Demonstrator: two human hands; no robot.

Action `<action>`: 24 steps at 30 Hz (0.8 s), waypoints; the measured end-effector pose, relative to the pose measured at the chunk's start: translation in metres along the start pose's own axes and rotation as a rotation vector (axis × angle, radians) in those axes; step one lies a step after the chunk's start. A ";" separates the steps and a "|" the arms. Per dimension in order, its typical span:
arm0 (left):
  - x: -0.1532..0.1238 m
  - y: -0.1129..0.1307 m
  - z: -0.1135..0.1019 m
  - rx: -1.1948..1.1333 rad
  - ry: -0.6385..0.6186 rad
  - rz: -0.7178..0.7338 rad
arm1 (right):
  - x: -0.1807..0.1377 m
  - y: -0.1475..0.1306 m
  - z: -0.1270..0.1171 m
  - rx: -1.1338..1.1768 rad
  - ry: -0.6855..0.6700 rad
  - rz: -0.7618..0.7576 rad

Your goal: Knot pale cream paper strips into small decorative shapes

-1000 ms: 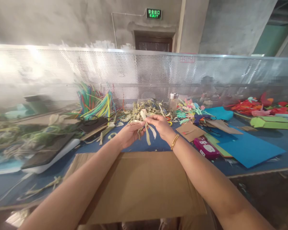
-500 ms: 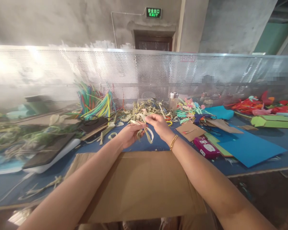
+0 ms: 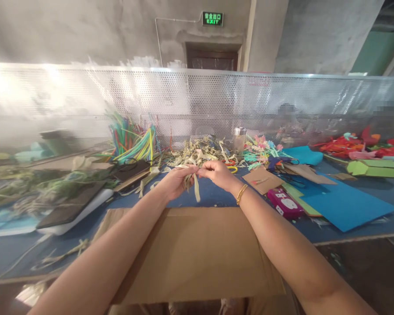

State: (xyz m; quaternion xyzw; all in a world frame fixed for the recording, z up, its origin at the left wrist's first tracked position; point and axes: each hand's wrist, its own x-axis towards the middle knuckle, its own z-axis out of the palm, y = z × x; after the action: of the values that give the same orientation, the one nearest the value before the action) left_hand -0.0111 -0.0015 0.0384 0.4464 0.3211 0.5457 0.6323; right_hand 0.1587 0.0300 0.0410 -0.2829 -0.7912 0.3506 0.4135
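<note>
The one view comes from a camera worn on the person's head, set above the near edge of the flat brown cardboard sheet (image 3: 197,258); it looks forward and down across that sheet; the left hand (image 3: 175,181) and right hand (image 3: 218,173) meet just past the sheet's far edge, close to the lens; farther beyond the sheet stands the perforated silver metal screen (image 3: 216,100), with the green lit exit sign (image 3: 212,19) above it.

A brown cardboard sheet (image 3: 197,253) is lying on the blue worktop (image 3: 216,199). A pink box (image 3: 284,203) and blue paper (image 3: 344,205) are sitting right of it, and coloured straws (image 3: 134,142) are fanning out beyond its left corner.
</note>
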 end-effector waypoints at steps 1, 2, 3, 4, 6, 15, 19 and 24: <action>0.000 0.000 0.000 0.006 0.001 -0.008 | 0.000 0.000 0.000 0.023 -0.008 0.003; 0.000 0.001 0.000 0.013 0.001 -0.014 | 0.000 0.000 0.001 0.051 -0.011 0.012; 0.000 0.001 0.000 0.023 0.000 -0.020 | 0.001 0.000 0.001 0.080 -0.009 0.024; 0.000 0.001 0.001 0.036 -0.001 -0.024 | 0.001 0.000 0.001 0.106 -0.004 0.038; -0.001 0.002 0.003 0.068 0.003 -0.026 | 0.001 -0.001 0.002 0.141 0.012 0.057; -0.005 0.005 0.005 0.179 0.019 -0.030 | 0.000 -0.001 -0.001 0.156 0.059 0.067; -0.004 0.004 0.003 0.201 0.046 -0.027 | 0.000 -0.002 -0.001 0.165 0.062 0.071; -0.004 0.006 0.001 0.163 0.021 0.003 | 0.001 0.001 -0.003 0.160 0.066 0.044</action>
State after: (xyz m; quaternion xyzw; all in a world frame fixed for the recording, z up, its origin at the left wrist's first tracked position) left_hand -0.0135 -0.0053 0.0442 0.4912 0.3704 0.5233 0.5896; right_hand 0.1605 0.0326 0.0415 -0.2777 -0.7403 0.4120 0.4529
